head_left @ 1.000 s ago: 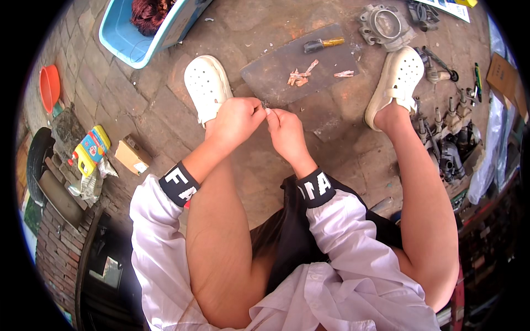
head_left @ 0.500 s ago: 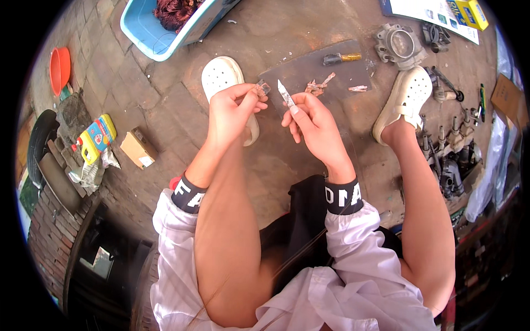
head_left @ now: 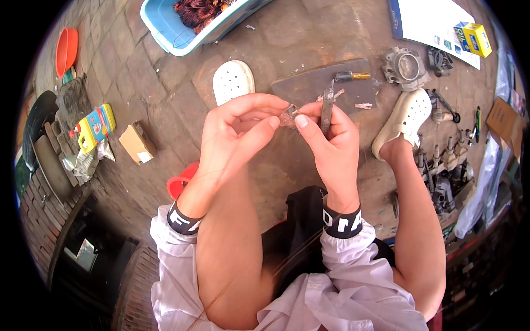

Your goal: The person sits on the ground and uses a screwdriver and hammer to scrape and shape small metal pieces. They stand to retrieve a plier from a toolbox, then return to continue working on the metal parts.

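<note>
My left hand (head_left: 237, 135) has its fingers closed round a small dark piece with copper-coloured bits (head_left: 290, 113), held between both hands. My right hand (head_left: 334, 151) grips a narrow blade (head_left: 328, 102) pointing away from me, and its thumb touches the small piece. Beyond them, a dark grey sheet (head_left: 292, 84) lies on the floor with thin copper-coloured scraps (head_left: 363, 106) and a tool with a yellowish handle (head_left: 360, 75) on it; some scraps are hidden behind the blade and fingers.
A blue tub (head_left: 165, 38) holds dark red material. An orange scoop (head_left: 66, 49), yellow jug (head_left: 94, 127), cardboard box (head_left: 138, 143) and red container (head_left: 179, 179) sit left. Metal parts (head_left: 408, 69), a white board (head_left: 425, 22) and a yellow box (head_left: 472, 39) lie right. My feet flank the sheet.
My hands came apart, showing the blade in my right hand, and have now met again around the small piece, with the blade tilted more upright.
</note>
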The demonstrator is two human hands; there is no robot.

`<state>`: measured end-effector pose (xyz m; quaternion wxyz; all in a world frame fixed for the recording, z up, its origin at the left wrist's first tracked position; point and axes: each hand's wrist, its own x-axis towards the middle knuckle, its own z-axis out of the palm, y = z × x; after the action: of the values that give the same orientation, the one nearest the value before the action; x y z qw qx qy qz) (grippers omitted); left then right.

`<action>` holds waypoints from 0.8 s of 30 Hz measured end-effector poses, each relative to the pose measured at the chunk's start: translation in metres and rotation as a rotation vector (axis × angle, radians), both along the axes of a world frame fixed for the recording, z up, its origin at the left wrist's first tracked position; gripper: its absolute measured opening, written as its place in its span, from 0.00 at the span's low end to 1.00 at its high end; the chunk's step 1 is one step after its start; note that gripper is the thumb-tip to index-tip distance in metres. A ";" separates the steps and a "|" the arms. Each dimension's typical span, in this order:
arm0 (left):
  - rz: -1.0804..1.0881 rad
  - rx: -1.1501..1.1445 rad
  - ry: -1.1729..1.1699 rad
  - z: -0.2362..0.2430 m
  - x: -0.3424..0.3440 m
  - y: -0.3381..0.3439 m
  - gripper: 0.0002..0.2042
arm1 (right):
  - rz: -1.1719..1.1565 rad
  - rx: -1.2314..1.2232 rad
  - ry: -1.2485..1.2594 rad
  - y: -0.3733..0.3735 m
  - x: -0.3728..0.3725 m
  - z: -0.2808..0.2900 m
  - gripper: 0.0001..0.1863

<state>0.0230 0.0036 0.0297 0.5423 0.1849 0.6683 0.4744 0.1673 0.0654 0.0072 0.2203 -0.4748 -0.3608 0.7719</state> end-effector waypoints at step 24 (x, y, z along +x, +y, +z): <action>0.226 -0.112 -0.594 -0.019 -0.010 -0.009 0.08 | -0.040 -0.168 0.150 -0.016 -0.008 -0.016 0.07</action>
<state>0.0134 -0.0055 0.0108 0.6670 -0.0671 0.5222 0.5272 0.1591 0.0499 -0.0084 0.2215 -0.4395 -0.2677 0.8283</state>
